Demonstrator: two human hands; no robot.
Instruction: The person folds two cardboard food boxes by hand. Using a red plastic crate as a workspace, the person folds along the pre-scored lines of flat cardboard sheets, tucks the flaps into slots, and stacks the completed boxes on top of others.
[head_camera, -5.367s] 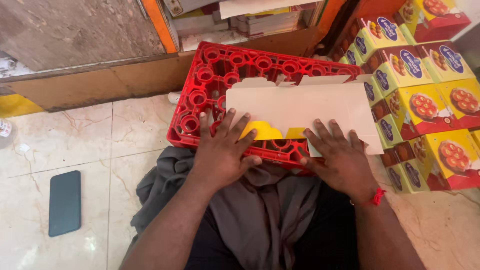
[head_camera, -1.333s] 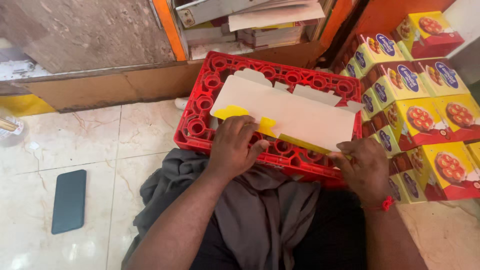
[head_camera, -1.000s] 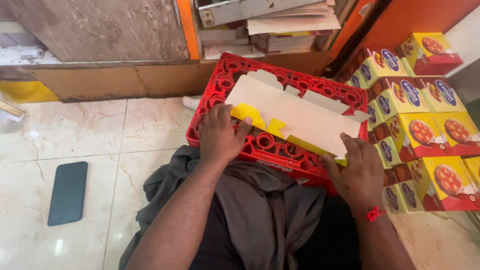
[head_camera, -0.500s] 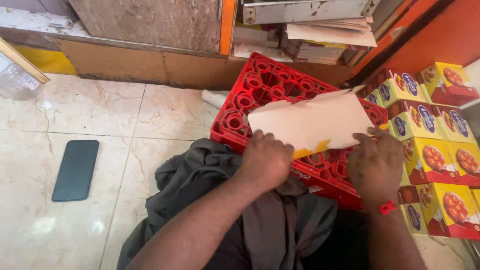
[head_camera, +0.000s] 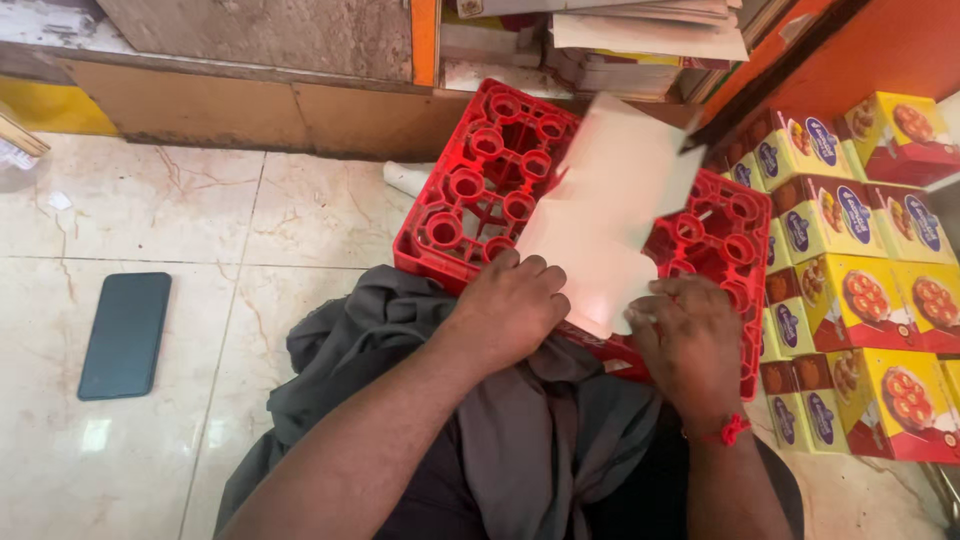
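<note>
Cardboard blank (head_camera: 600, 225) now lifted off red crate (head_camera: 470, 190) near edge, half-folded; left hand (head_camera: 515, 310) and right hand (head_camera: 685, 340) both closed on it

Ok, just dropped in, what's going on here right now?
A person sits on the tiled floor with both hands on a flat, pale cardboard blank, lifted at an angle over a red plastic crate. The left hand and right hand grip its near edge. Finished yellow and red boxes are stacked at right; a dark phone lies to the left.
</note>
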